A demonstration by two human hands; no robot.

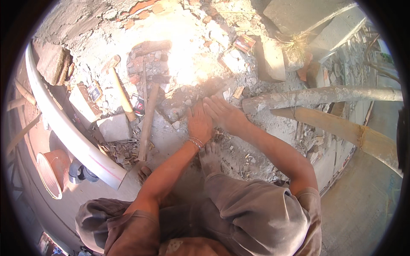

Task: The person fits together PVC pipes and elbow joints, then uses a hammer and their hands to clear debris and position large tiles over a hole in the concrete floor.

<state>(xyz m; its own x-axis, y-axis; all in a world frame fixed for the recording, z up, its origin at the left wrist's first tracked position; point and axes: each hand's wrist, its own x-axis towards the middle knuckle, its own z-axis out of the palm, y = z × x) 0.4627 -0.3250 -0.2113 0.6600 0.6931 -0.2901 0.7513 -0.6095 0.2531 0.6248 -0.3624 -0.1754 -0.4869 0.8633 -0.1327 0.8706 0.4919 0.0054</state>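
My left hand (200, 123), a bracelet at its wrist, lies over the grey rubble (179, 112) with its fingers stretched forward. Right beside it, my right hand (226, 115) angles inward, flat and with straight fingers, so that the two hands meet or nearly meet. Nothing shows in either hand; what lies under the palms is hidden. Small stones and dust surround them. To the left lies a hammer (150, 117) with a thick wooden handle. Farther left, a second hammer (121, 93) with a yellowish handle lies among the debris.
A white curved pipe (70, 128) runs along the left, near an orange bucket (50, 173) on its side. Two poles (316, 97) reach in from the right. Concrete blocks (114, 128) and broken bricks lie around. My bare foot (210, 158) is just behind my hands.
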